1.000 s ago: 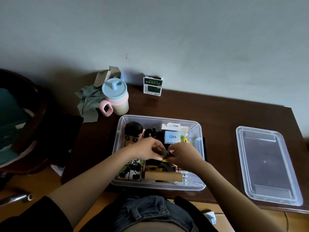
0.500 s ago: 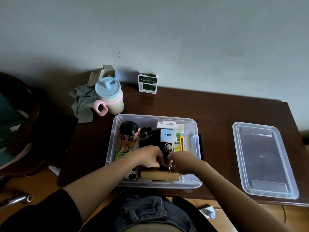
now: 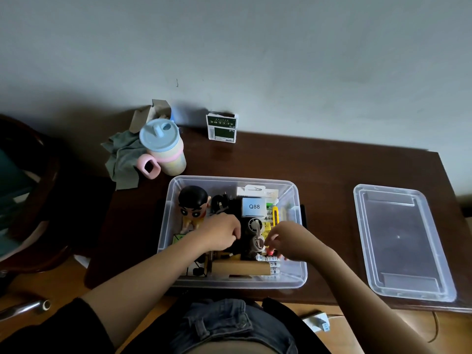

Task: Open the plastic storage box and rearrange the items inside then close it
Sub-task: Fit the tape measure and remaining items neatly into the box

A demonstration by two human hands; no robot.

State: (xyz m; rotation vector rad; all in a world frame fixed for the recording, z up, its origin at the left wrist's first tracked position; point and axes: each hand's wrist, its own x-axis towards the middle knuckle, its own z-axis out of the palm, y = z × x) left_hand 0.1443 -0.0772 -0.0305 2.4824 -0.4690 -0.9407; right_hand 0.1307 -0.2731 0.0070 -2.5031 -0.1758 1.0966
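- Clear plastic storage box (image 3: 293, 198): open, on dark wooden desk (image 3: 319, 169).
- Left hand (image 3: 221, 232): inside box, fingers curled; held item indiscernible.
- Right hand (image 3: 288, 240): grip pinching small red item (image 3: 270, 251).
- Clear plastic lid (image 3: 401, 241): far right.

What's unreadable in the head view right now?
- Whatever the left hand grips: hidden under its curled fingers.
- The small item at the right hand: too small and dim to identify.
- Storage box contents beneath both hands: covered.
- Print on the green-and-white carton: too small.

Both forearms reach forward and come close together. The left hand (image 3: 221, 232) has its fingers curled downward. The right hand (image 3: 287, 241) also curls its fingers, knuckles up.
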